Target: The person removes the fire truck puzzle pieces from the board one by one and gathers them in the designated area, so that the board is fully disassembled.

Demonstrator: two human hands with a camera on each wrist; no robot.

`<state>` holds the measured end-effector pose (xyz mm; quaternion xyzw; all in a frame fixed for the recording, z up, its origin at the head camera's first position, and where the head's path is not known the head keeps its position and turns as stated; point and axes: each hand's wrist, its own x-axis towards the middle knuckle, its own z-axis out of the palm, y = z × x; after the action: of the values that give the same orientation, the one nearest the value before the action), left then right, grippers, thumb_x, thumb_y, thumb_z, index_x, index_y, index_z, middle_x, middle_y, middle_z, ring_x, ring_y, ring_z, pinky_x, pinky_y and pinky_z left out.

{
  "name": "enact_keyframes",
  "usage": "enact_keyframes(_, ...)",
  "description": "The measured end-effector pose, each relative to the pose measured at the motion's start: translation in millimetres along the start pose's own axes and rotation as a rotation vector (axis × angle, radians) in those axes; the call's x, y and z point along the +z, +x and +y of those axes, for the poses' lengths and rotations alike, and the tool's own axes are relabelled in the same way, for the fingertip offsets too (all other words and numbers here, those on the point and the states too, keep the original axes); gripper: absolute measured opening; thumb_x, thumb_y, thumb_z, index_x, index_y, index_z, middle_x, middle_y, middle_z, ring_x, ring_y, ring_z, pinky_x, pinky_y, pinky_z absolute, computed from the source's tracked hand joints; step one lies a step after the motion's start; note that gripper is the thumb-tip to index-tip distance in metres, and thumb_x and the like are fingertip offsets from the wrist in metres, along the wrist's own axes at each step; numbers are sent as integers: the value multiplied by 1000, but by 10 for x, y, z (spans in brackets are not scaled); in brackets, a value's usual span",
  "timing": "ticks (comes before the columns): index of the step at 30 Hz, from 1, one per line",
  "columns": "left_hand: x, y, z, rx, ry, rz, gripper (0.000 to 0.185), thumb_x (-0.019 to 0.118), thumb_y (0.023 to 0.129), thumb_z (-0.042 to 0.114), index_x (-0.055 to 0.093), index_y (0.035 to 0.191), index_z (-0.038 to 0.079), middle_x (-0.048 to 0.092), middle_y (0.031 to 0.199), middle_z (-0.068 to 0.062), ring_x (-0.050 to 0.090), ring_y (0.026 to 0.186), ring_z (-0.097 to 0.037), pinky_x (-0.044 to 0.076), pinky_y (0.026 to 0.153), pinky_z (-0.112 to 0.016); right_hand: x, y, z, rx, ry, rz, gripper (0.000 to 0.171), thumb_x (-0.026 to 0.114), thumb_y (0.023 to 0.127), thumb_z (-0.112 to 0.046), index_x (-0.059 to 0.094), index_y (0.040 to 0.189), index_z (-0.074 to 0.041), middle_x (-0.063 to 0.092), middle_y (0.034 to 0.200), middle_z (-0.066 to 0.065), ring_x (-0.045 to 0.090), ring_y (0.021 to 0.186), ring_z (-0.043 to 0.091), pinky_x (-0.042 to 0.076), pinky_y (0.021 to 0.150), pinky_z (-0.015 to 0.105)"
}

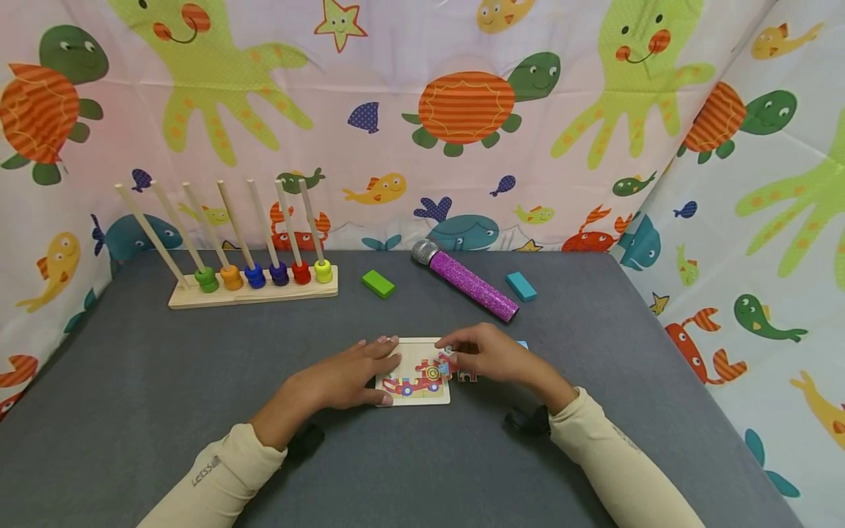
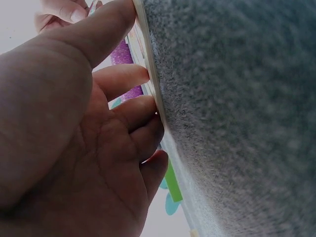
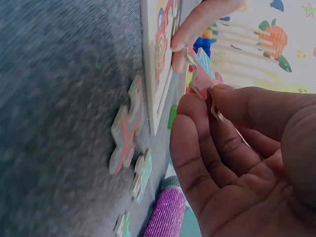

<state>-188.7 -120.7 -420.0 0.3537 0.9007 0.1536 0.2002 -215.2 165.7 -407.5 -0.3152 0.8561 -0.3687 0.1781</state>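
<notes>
In the head view a wooden jigsaw puzzle board (image 1: pixel 417 402) lies on the table, with a red and yellow vehicle picture partly filling its frame. My left hand (image 1: pixel 348 372) rests along its left side, fingers spread and fingertips on the edge, thumb at the near left corner. My right hand (image 1: pixel 491 354) pinches a red and blue puzzle piece (image 3: pixel 202 74) between thumb and fingers. That piece is tilted and held above the board's right side. In the right wrist view, loose puzzle pieces (image 3: pixel 126 131) lie on the table beside the board.
Behind the board are a purple glitter microphone (image 1: pixel 472 284), a green block (image 1: pixel 378 284) and a blue block (image 1: pixel 521 286). A wooden peg stacker (image 1: pixel 254 293) with coloured rings stands at the back left. A sea-animal cloth (image 1: pixel 396 66) hangs behind the grey table (image 1: pixel 165 381).
</notes>
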Motion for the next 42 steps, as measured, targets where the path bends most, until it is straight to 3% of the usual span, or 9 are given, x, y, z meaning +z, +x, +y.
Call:
enact_keyframes(4,-3,-4,9,-9,4,-13,68,63,94,40,38,150,11,18,160,-10,13,146,-24,11,116,-48,-32,-73,39,-2,-3,12,29,59,96,-7,67,125,-5,65,101,-1,54,79,16,43,61,26)
enact_keyframes(17,-1,-6,16,0,14,-6,68,65,93,40,39,150,15,21,160,-6,12,147,-28,7,114,-56,-170,-239,179,35,-7,85,28,63,94,-7,67,122,-3,62,89,0,53,76,17,45,61,27)
enact_keyframes(23,8,1,9,3,15,0,66,65,93,40,40,150,16,21,160,-7,12,147,-28,8,115,-53,-214,-315,232,94,15,74,26,62,95,-8,69,119,-3,66,96,2,56,79,18,49,65,28)
enact_keyframes(30,0,-6,11,-1,3,-2,65,65,93,39,41,150,15,20,160,-8,12,147,-28,9,115,-50,-273,-387,300,71,23,57,27,61,95,-6,68,120,-2,68,103,4,56,80,22,50,67,28)
enact_keyframes(42,11,1,-1,-13,8,-6,66,64,93,40,40,150,17,19,160,-6,11,147,-25,8,116,-49,-313,-484,405,94,-5,26,26,60,95,-5,68,119,-1,62,82,0,55,70,14,45,58,26)
